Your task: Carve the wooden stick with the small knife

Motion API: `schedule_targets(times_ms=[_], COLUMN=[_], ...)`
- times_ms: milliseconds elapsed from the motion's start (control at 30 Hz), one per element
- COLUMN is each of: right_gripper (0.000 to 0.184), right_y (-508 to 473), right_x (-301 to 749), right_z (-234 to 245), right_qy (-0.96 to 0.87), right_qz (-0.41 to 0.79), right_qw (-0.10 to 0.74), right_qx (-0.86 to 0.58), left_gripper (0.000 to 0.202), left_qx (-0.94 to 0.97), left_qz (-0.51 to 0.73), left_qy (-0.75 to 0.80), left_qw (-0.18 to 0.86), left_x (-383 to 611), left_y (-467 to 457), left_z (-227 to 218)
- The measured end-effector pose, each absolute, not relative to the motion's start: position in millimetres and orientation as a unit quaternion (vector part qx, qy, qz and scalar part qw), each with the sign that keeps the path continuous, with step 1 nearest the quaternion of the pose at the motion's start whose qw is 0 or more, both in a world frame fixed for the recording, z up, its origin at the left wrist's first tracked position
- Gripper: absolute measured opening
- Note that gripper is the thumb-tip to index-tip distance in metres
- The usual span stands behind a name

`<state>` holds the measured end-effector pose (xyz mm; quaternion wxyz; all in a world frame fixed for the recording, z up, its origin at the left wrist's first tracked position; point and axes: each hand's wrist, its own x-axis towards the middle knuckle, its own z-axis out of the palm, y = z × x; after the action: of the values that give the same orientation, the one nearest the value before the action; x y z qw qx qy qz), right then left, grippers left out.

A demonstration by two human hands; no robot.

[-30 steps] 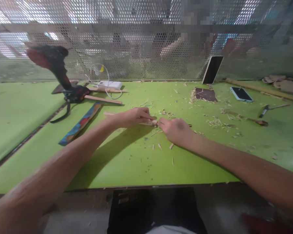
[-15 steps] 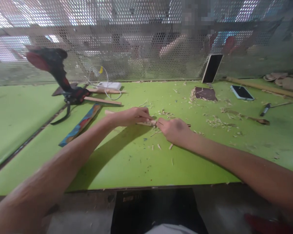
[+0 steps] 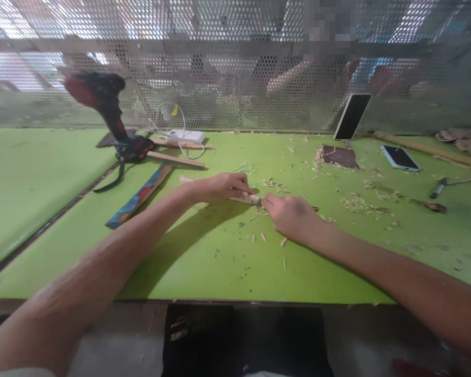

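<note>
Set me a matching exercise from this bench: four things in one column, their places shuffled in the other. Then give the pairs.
Things
1. wooden stick
2. power drill
3. painted strip
4. dark sheet

Places
A. just in front of the leaning phone
B. flat on the green table, left of both arms
C. in the grip of the left hand
D. standing on its base, back left

Pairs: 1-C, 2-D, 3-B, 4-A
</note>
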<state>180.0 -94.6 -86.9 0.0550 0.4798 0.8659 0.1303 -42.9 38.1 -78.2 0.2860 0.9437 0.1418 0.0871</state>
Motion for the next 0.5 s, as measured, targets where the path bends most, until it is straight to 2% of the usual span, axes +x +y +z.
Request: schedule_targets(times_ms=[133,333,500], right_gripper=[0.046,0.043,0.042], right_y=[-93.4,-89.3,-85.9], right_x=[182.2,194.1,195.5], right_z=[-90.2,-98.0,-98.8], right_qy=[0.868,0.863,0.860], right_qz=[0.128,0.074,0.057], right_qw=[0.032,-0.094,-0.101], right_qx=[0.478,0.490,0.497], left_gripper=[0.037,0.036,0.036], left_qx=[0.942,0.940,0.943], left_qz=[0.092,0.106,0.114], left_qy=[0.130,0.139,0.136], left_qw=[0.295,0.293,0.283], left_x=[-43.0,-42.9,-41.5], left_y=[39.3,40.1,39.2], left_z=[-78.6,-83.4,-80.6])
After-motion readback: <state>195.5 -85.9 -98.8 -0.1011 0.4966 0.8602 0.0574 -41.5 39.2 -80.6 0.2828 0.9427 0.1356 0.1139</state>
